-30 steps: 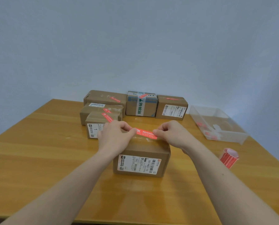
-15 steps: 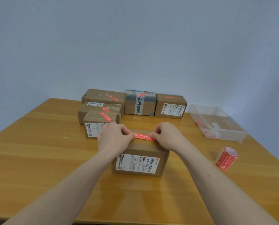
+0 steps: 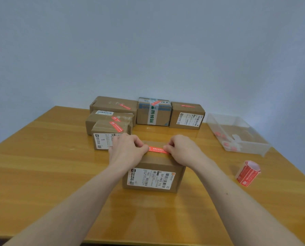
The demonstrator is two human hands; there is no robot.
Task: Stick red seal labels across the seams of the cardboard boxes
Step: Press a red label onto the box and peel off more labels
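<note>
Both forearms are reaching forward from the bottom edge, converging over the near cardboard box sitting mid-table on the wooden table. The left hand is resting knuckles-up on the box top, fingers curled, thumb and fingertips pinching the left end of the red seal label; the right hand is mirroring it, fingers curled, pinching the right end. The label is lying flat across the box's top, stretched between the two hands. Five sealed boxes are sitting behind, grouped toward the far edge, each showing a red strip on top; the nearest small one is lying just beyond the left hand. A clear plastic bin is sitting near the right edge, well apart from the hands, with red and white scraps inside. A label roll is lying on its side right of the right forearm, near the table's right edge. Bare tabletop is showing left of and in front of the box.
</note>
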